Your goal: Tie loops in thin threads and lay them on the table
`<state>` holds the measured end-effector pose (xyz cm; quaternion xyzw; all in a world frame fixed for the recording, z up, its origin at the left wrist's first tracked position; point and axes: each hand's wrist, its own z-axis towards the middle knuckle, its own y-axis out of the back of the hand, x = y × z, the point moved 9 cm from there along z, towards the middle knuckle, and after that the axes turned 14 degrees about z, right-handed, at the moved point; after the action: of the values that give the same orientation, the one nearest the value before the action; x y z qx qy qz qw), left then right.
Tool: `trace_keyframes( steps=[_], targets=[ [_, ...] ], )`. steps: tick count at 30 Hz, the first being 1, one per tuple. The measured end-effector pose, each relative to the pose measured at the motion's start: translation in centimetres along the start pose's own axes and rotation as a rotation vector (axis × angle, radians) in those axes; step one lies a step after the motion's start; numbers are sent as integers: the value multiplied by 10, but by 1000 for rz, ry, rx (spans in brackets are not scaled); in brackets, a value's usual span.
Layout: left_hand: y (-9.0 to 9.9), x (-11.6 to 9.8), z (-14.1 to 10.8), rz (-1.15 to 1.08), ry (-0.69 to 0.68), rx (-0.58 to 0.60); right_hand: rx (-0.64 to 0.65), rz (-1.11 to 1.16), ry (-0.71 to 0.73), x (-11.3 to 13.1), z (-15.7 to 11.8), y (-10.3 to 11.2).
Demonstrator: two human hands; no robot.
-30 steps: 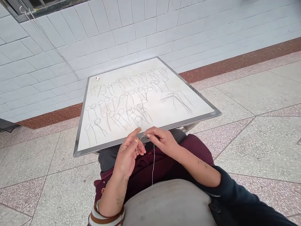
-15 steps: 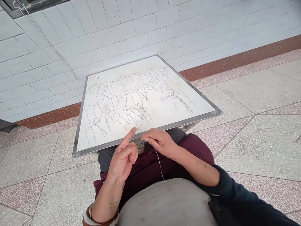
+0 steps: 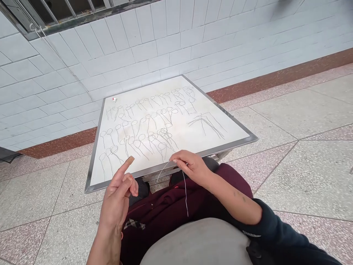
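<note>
My right hand (image 3: 190, 166) pinches a thin pale wire (image 3: 185, 193) near the table's front edge. One end of the wire hangs down over my lap; a shorter end sticks out to the left of my fingertips. Off to the left, my left hand (image 3: 118, 195) is apart from the wire, its index finger stretched out with tan tape (image 3: 130, 160) on the tip and the other fingers curled. Many thin looped wires (image 3: 142, 137) lie in rows on the white tabletop (image 3: 187, 141), and straighter ones are bunched at its right.
The table has a grey metal rim (image 3: 92, 162). A small red and white item (image 3: 114, 99) lies at its far left corner. Behind stands a white tiled wall (image 3: 143, 48) with a barred window (image 3: 68, 9) at the upper left. Speckled floor tiles surround the table.
My left hand has moved left and down, away from the wire and my right hand. The wire's short end now hangs free. The view has tilted up slightly.
</note>
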<state>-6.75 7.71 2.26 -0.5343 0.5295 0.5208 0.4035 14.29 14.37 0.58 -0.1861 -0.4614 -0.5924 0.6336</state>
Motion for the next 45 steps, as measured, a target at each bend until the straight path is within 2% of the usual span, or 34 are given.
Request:
trace_keyframes(
  steps=[3, 6, 9, 12, 19, 28, 36, 41, 45],
  targets=[
    [-25, -8, 11, 252, -75, 73, 87, 29, 48, 17, -1, -15],
    [-55, -11, 17, 309, -122, 172, 113, 1, 75, 27, -2, -20],
    [-70, -10, 18, 310, -129, 212, 118, -17, 79, 28, -3, -20],
    [-68, -8, 19, 279, -88, 179, 88, 7, 47, 24, -5, -17],
    [-55, -6, 19, 253, -70, 106, 62, 164, -156, 10, -11, -19],
    [-59, -7, 14, 358, -84, 89, -25, 119, -87, 17, -9, -13],
    [-59, -16, 11, 427, -146, -47, -89, 263, -226, 8, -14, -13],
    [-64, -16, 11, 558, -206, 12, -78, 247, -269, 3, -14, -12],
    [-62, -14, 12, 614, -242, 1, -83, 256, -282, 0, -16, -13]
  ],
)
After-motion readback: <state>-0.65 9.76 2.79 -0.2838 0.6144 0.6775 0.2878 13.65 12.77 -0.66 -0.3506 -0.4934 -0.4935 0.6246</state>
